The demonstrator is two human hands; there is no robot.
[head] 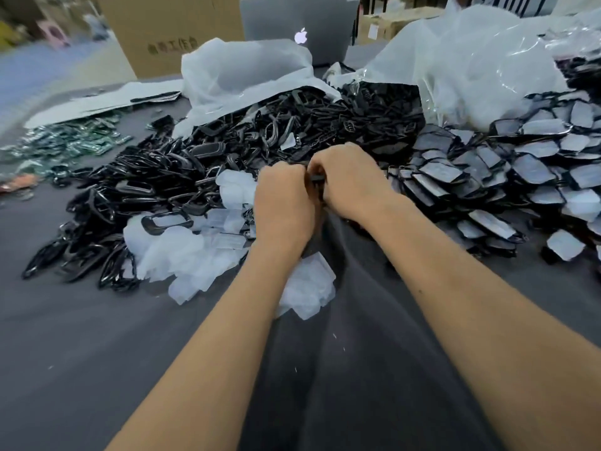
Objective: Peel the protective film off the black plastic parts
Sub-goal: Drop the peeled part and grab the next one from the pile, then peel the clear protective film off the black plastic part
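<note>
- Both hands are bunched together knuckle to knuckle, left hand (pixel 283 203) and right hand (pixel 349 182), fingers curled in and pinching a small black plastic part (pixel 316 178). Only a sliver of it shows in the gap between them, so can't tell if any film is lifted.
- Just under the left wrist there's a heap of peeled film (pixel 195 255), milky translucent sheets, soft and crumpled, with one glossy black frame lying on it.
- Left of and beyond the hands: a big messy pile of black parts (pixel 182 164), shiny, mostly rounded-rectangle rings.
- To the right of the hands: a film-covered pile (pixel 507 170), flat black pieces with pale grey film on their faces, overlapping like scales.
- Everything sits on a bench (pixel 81 346) draped in dark grey cloth.
- Farther out past the hands: crinkly clear plastic bags (pixel 471 60), a grey laptop (pixel 292 24), a cardboard box (pixel 169 30).
- Far left: small green bits, blurry.
</note>
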